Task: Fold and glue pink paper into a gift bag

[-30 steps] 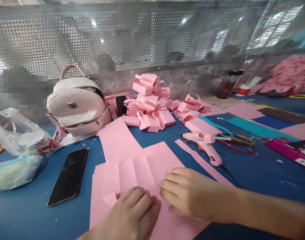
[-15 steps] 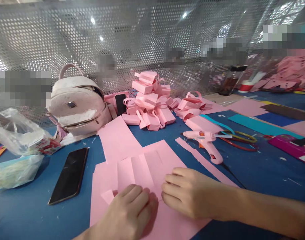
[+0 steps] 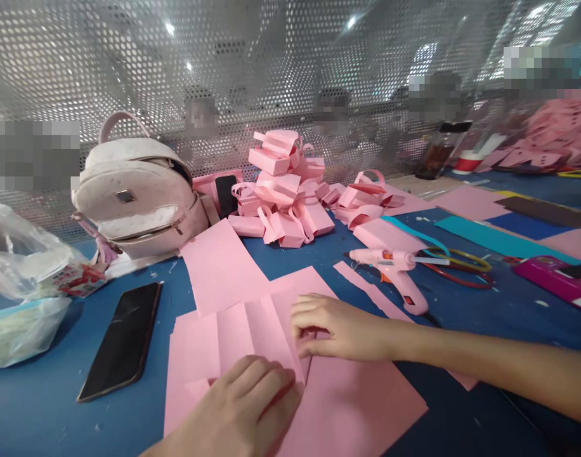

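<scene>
A creased sheet of pink paper [image 3: 257,330] lies on larger pink sheets [image 3: 366,406], with fold lines running along it. My left hand [image 3: 252,403], fingers curled together, grips the near part of its right edge. Farther up that same edge, the bent fingers and thumb of my right hand [image 3: 335,327] close on the paper. My fingertips are partly hidden. To the right of my right hand, a pink glue gun [image 3: 390,270] rests on its side, and a narrow pink strip [image 3: 366,285] passes beneath my right forearm.
Folded pink paper boxes [image 3: 285,197] are heaped at the back. A pale backpack [image 3: 138,190], a black phone [image 3: 124,343] and plastic bags [image 3: 24,330] occupy the left. At right are coloured sheets [image 3: 500,238] and a magenta tool [image 3: 557,279]. Perforated metal [image 3: 281,63] stands behind.
My right hand has moved up and slightly left along the paper's edge, its fingers now closing there. My left hand stays near the lower edge. The view has shifted slightly.
</scene>
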### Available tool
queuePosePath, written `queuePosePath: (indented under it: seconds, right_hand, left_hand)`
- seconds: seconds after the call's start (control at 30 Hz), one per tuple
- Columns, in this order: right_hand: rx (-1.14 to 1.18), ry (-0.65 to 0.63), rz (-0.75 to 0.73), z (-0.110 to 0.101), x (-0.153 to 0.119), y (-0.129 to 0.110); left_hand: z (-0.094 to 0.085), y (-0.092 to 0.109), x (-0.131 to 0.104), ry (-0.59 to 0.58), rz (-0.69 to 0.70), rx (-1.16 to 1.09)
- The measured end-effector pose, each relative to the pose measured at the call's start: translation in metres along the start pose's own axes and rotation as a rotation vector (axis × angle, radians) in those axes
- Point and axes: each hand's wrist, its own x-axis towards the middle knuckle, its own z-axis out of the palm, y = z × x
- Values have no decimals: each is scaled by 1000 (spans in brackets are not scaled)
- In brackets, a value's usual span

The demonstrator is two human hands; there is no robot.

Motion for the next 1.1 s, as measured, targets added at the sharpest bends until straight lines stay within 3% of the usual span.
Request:
queuePosePath:
  seconds: [0.33, 0.53, 0.9, 1.1]
  right_hand:
    - [-159, -40, -49, 10, 9, 9]
    - [-247, -14, -128, 12, 7, 13]
    - [-303, -12, -104, 14, 6, 10]
    - [-297, 13, -68, 17, 5, 10]
  left_hand:
    - [13, -6, 1, 157, -17, 91]
    - [14, -8, -1, 95, -22, 130]
    - [24, -9, 2, 123, -27, 231]
    - [24, -9, 1, 81, -14, 205]
